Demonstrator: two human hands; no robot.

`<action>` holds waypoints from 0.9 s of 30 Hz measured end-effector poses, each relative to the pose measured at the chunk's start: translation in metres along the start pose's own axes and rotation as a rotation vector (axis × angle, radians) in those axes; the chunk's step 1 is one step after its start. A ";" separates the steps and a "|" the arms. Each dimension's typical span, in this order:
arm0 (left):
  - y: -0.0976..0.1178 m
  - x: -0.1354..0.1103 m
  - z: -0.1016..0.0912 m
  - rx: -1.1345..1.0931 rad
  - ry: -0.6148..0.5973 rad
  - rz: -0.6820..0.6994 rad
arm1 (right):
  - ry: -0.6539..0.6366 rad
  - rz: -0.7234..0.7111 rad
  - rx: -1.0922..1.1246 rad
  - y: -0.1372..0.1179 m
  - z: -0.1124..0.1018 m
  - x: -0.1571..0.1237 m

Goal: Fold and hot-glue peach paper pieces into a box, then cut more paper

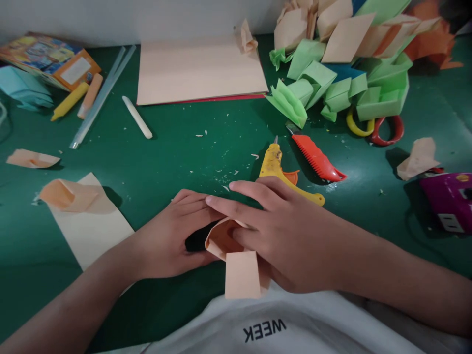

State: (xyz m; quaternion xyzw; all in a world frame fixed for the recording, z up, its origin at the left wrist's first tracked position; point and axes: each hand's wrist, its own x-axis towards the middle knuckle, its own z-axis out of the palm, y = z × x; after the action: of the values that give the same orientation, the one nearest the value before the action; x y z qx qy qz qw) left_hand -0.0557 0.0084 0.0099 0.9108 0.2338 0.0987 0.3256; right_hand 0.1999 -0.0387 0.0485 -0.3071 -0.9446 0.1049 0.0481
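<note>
A peach folded paper piece (242, 276) is between my two hands near the table's front edge, with a hollow opening and a square flap hanging down. My right hand (291, 231) closes around it, one finger pushed into the opening. From the other side, my left hand (177, 233) curves toward the paper, its thumb and fingertips against its left edge. The fingertips of both hands meet above the opening. Just beyond my right hand lies a yellow glue gun (273, 160), partly hidden by it. Next to that is a red utility knife (315, 155).
Green folded papers (317, 81) pile up at back right, near red-handled scissors (387, 130). A peach sheet stack (199, 69) lies at the back. At left are a cream strip (96, 231), glue sticks (103, 98) and a white stick (137, 117). A purple box (448, 199) stands right.
</note>
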 end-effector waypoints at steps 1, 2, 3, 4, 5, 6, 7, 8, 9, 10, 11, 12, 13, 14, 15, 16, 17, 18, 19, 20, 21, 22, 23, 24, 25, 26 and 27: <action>0.000 0.000 0.000 0.000 -0.002 0.003 | 0.007 0.003 -0.011 -0.001 0.000 0.000; 0.000 0.001 0.000 0.000 0.000 0.008 | 0.015 0.006 -0.022 -0.002 0.000 0.000; 0.000 0.001 0.001 0.001 0.004 0.018 | 0.019 0.011 -0.032 -0.002 0.000 0.000; 0.000 0.002 0.001 0.002 0.007 0.026 | 0.022 0.016 -0.038 -0.003 0.000 0.000; 0.000 0.002 0.001 0.004 0.009 0.031 | 0.021 0.020 -0.041 -0.003 0.000 0.000; 0.000 0.002 0.001 0.005 0.009 0.035 | 0.016 0.026 -0.040 -0.004 0.000 0.000; 0.000 0.002 0.001 0.004 0.010 0.034 | 0.011 0.031 -0.037 -0.004 0.000 0.000; 0.000 0.002 0.001 -0.001 0.009 0.032 | 0.006 0.036 -0.034 -0.005 0.000 0.001; 0.001 0.002 0.001 -0.006 0.007 0.031 | 0.002 0.040 -0.032 -0.005 -0.001 0.001; 0.001 0.002 0.001 -0.009 0.006 0.026 | 0.000 0.041 -0.032 -0.005 -0.001 0.001; 0.001 0.002 0.001 -0.011 0.007 0.022 | -0.001 0.041 -0.035 -0.006 0.000 0.002; 0.002 0.002 0.001 -0.011 0.005 0.017 | -0.002 0.040 -0.039 -0.006 0.000 0.002; 0.002 0.003 0.001 -0.010 0.000 0.015 | -0.002 0.040 -0.044 -0.006 0.000 0.002; 0.002 0.003 0.001 -0.008 -0.004 0.010 | -0.004 0.040 -0.048 -0.006 0.000 0.002; 0.003 0.003 0.001 -0.008 -0.005 0.004 | -0.004 0.040 -0.052 -0.006 0.000 0.002; 0.003 0.003 0.001 -0.011 -0.005 0.002 | -0.008 0.040 -0.055 -0.006 -0.001 0.002; 0.003 0.003 0.001 -0.014 -0.005 0.001 | -0.012 0.040 -0.056 -0.006 -0.001 0.002; 0.003 0.003 0.001 -0.017 -0.005 0.000 | -0.015 0.039 -0.058 -0.006 -0.001 0.002; 0.003 0.002 0.001 -0.021 -0.005 -0.002 | -0.017 0.041 -0.058 -0.007 -0.002 0.002; 0.003 0.002 0.001 -0.025 -0.008 0.000 | -0.019 0.041 -0.058 -0.007 -0.002 0.002; 0.003 0.002 0.000 -0.029 -0.010 0.004 | -0.018 0.042 -0.058 -0.007 -0.002 0.002; 0.003 0.002 0.000 -0.030 -0.010 0.007 | -0.017 0.039 -0.058 -0.008 -0.003 0.003; 0.003 0.002 0.000 -0.029 -0.011 0.006 | -0.017 0.036 -0.058 -0.008 -0.003 0.003; 0.003 0.002 -0.001 -0.026 -0.010 0.007 | -0.019 0.033 -0.059 -0.008 -0.003 0.003; 0.003 0.003 -0.001 -0.021 -0.008 0.007 | -0.020 0.028 -0.058 -0.009 -0.003 0.003; 0.003 0.003 -0.001 -0.018 -0.004 0.007 | -0.021 0.025 -0.057 -0.009 -0.003 0.003; 0.003 0.003 -0.001 -0.017 0.000 0.007 | -0.022 0.024 -0.054 -0.009 -0.003 0.003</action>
State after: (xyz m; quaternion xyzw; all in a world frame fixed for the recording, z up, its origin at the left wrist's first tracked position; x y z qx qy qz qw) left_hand -0.0524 0.0082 0.0123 0.9088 0.2298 0.1018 0.3330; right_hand 0.1929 -0.0439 0.0534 -0.3185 -0.9438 0.0832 0.0279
